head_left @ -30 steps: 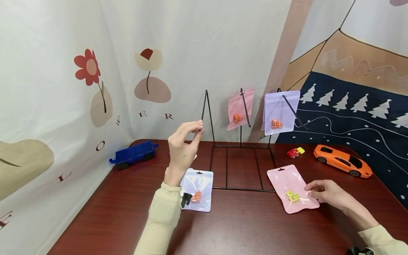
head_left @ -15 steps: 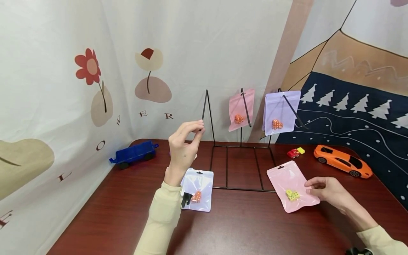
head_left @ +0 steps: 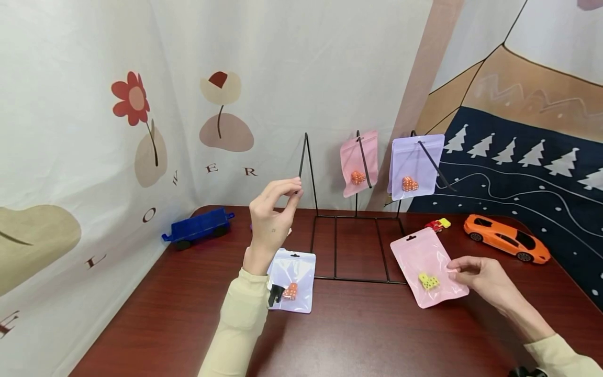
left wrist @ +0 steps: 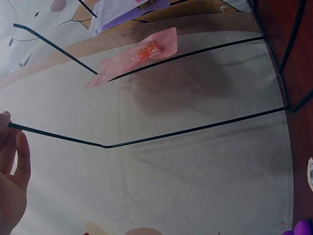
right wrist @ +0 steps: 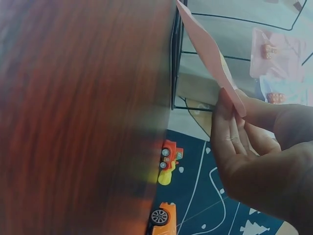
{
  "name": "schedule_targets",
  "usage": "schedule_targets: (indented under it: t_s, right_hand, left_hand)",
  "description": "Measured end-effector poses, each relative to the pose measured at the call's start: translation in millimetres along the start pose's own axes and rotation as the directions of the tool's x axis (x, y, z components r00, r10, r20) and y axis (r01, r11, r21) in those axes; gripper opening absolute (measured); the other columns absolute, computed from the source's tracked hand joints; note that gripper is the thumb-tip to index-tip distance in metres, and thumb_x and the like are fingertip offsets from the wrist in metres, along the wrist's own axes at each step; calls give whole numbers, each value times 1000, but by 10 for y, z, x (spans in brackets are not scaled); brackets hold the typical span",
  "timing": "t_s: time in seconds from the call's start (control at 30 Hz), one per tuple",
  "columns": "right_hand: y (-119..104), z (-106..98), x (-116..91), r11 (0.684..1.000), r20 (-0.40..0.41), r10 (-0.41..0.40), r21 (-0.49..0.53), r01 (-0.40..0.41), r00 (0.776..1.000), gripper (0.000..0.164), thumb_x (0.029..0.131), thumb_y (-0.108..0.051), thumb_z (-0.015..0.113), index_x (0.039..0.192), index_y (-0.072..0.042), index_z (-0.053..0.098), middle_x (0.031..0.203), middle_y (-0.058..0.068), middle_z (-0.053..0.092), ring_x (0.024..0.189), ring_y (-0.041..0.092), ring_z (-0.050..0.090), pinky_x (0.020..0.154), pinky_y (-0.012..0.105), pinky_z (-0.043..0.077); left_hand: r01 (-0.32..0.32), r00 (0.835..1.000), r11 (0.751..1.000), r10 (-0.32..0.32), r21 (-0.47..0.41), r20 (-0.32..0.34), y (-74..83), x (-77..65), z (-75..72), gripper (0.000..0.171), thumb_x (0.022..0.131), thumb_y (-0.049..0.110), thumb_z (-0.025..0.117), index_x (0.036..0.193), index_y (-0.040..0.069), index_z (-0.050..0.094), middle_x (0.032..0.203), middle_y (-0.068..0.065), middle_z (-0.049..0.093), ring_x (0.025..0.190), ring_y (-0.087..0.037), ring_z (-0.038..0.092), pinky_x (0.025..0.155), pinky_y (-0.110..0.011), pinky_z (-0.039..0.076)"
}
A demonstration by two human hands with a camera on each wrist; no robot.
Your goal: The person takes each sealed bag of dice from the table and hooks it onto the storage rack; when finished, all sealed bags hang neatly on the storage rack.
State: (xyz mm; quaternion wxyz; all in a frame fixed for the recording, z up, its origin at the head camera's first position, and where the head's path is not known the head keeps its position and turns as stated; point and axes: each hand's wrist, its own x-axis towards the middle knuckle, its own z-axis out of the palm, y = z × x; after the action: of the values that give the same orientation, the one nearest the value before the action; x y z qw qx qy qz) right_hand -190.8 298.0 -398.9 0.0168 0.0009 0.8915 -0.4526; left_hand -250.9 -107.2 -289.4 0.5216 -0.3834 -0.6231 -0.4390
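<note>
Left hand (head_left: 270, 220) raised, fingertips and thumb pinching the free end of the left prong (left wrist: 54, 134) of a black wire rack (head_left: 358, 280). Right hand (head_left: 485, 280) also in a pinch, thumb and fingers gripping one lower side of a pink bag (head_left: 419, 255) with yellow dice (head_left: 428, 281) inside. Bag tilted, slotted top leaning left, held clear of the dark red table (head_left: 358, 335); right wrist view gives it nearly edge-on. From the head view it overlaps the rack's front right corner and part of a small red-and-yellow toy car (head_left: 440, 224). Rack stands on the table. On its middle prong, a second pink bag (head_left: 349, 157) with orange dice (head_left: 358, 177), turned at an angle; on its right prong, lilac packaging (head_left: 404, 159), also showing orange dice (head_left: 410, 183); number of layers there uncertain. Beside the left wrist, a lilac bag (head_left: 301, 267) lies flat on the table, more orange dice (head_left: 290, 291) within, left edge partly covered by the sleeve (head_left: 242, 309). Far left, blue toy trailer (head_left: 198, 226); far right, orange toy car (head_left: 506, 238). Behind all, printed cloth (head_left: 282, 78) with flowers and letters.
</note>
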Motion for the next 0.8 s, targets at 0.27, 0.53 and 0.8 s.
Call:
schedule_targets:
  t_s: [0.27,0.53,0.8]
  right_hand:
    - [-96,44,-25,995,-88,-93,-35,91,992,37,76,-26,68,102,0,60,96,12,60,67,11,56,54,24,48]
    - [-255,141,-45,974,-166,-227,-37,224,960,28,76,-25,68,96,-5,63,89,5,64,69,8,58,56,20,49]
    - [-420,227,-73,955,-201,-293,-7,298,935,23,77,-21,67,95,-7,64,87,3,64,70,8,59,57,19,49]
  left_hand:
    - [-2,1000,1000,2,-5,1,-4,2,2,19,69,-10,68,84,1,65,90,-13,63,79,-17,59,66,-25,48]
    - [-6,1000,1000,6,-2,-1,-2,13,-7,23,67,-13,68,84,1,65,92,-10,63,80,-17,59,66,-25,48]
    - [-2,1000,1000,2,-3,4,1,12,-14,13,72,-5,67,84,0,65,92,-11,63,81,-16,59,66,-25,47]
